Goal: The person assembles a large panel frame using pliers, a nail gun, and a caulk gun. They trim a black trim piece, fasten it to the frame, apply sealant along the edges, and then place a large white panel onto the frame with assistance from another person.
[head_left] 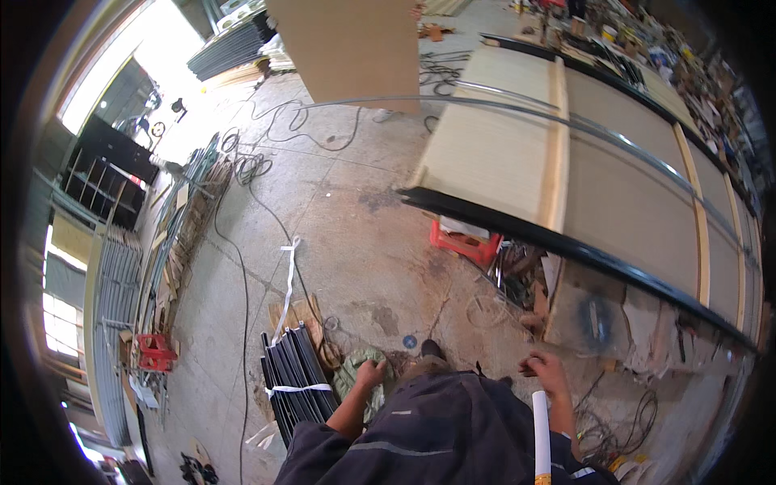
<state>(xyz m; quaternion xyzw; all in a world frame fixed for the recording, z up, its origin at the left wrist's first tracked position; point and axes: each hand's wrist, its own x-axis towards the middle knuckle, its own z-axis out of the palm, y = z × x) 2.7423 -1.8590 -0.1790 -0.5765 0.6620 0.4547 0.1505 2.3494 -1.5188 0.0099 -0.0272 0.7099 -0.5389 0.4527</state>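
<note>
My left hand (372,374) is closed in front of a crumpled green cloth (349,378). Whether its fingers grip the cloth or something else cannot be made out. Beside that arm, a bundle of black metal profiles (295,370) lies on the floor, tied with white strips. My right hand (546,371) hangs loosely open, fingers apart and holding nothing. It is nearest to the long framed panel (630,182), which has black side rails, wooden battens and beige boards. A white stick like a cigarette (541,432), with a yellowish end, shows at the bottom edge.
A large brown board (347,52) stands upright ahead, a shoe at its foot. Cables (245,283) trail over the concrete floor. A red stool (465,242) is under the panel's near edge; another red stool (155,353) stands left by stacked metal lengths (117,323). Clutter piles up at far right.
</note>
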